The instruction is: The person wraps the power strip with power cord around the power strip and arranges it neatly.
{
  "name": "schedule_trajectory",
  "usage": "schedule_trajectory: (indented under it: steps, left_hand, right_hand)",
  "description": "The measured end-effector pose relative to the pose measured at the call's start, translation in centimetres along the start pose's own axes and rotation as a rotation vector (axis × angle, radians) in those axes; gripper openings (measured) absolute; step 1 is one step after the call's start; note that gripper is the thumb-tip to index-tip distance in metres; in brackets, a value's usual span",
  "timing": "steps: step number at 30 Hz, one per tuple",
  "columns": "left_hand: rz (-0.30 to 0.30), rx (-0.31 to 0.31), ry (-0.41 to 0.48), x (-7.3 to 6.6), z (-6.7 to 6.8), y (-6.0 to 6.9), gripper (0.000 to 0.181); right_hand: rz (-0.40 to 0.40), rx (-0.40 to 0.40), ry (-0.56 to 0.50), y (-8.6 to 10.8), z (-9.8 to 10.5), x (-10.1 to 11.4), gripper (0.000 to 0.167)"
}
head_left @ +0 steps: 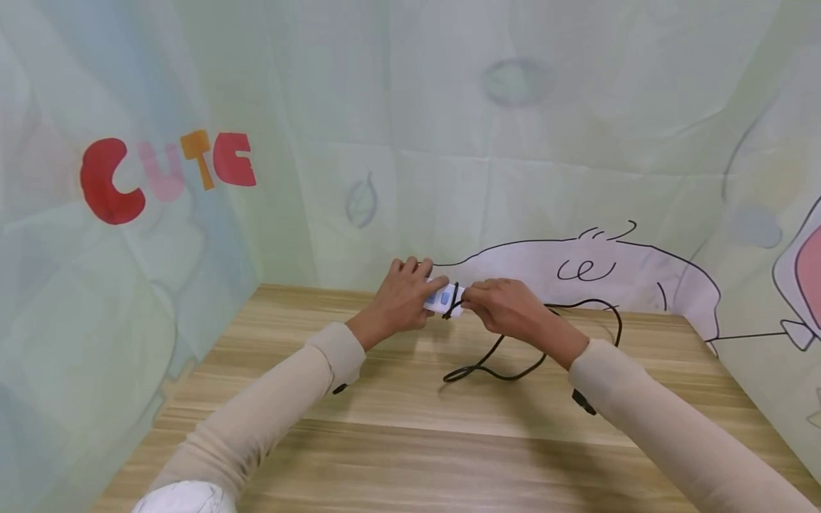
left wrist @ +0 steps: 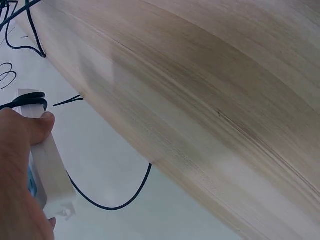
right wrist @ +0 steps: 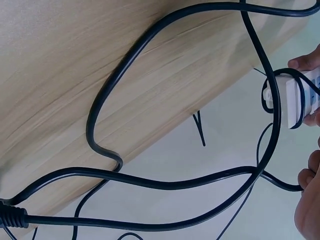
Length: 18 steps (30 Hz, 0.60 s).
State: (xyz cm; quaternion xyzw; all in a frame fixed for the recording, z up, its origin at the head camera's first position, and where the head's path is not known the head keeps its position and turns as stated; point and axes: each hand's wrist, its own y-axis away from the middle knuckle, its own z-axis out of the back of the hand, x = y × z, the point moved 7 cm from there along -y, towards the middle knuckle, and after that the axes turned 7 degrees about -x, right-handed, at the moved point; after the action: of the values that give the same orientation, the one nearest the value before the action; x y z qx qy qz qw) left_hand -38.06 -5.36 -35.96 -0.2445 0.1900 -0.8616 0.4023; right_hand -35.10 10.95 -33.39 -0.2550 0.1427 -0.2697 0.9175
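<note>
Near the table's back edge, my left hand point(head_left: 399, 298) grips a small white power strip point(head_left: 439, 306) with blue socket faces. In the left wrist view the strip point(left wrist: 52, 175) is seen along its side, thumb pressed near one end. Black cable is wound around that end of the strip point(right wrist: 309, 104). Just right of it my right hand point(head_left: 509, 308) pinches the cable with curled fingers. More black cable point(right wrist: 170, 185) hangs in loose loops below and right of this hand. A ribbed black cable end point(right wrist: 14, 216) shows at the right wrist view's lower left.
The wood-grain table point(head_left: 359, 456) spreads out under both forearms. Pale printed cloth point(head_left: 436, 199) hangs behind its back edge and along both sides, with the letters CUTE at left. A dark object point(head_left: 583, 402) is partly hidden beneath the right sleeve; its kind is unclear.
</note>
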Motion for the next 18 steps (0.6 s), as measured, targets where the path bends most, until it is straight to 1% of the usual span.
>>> schedule_trajectory:
  steps: [5,10,13,18]
  left_hand:
    - [-0.036,-0.013,0.033,-0.2,0.2,0.1,0.057]
    - [-0.045,-0.003,0.045,-0.3,0.2,0.2,0.059]
    - [-0.050,-0.009,0.050,-0.3,0.2,0.2,0.059]
    - [-0.061,0.001,0.075,-0.7,0.5,0.1,0.058]
  right_hand:
    - [-0.022,-0.002,0.007,-0.2,0.0,-0.3,0.010]
    - [-0.031,-0.020,0.005,-0.3,0.1,-0.6,0.011]
    - [-0.042,-0.040,-0.014,-0.4,0.2,-0.9,0.009]
    - [-0.071,-0.048,-0.063,-0.4,0.1,-1.6,0.009]
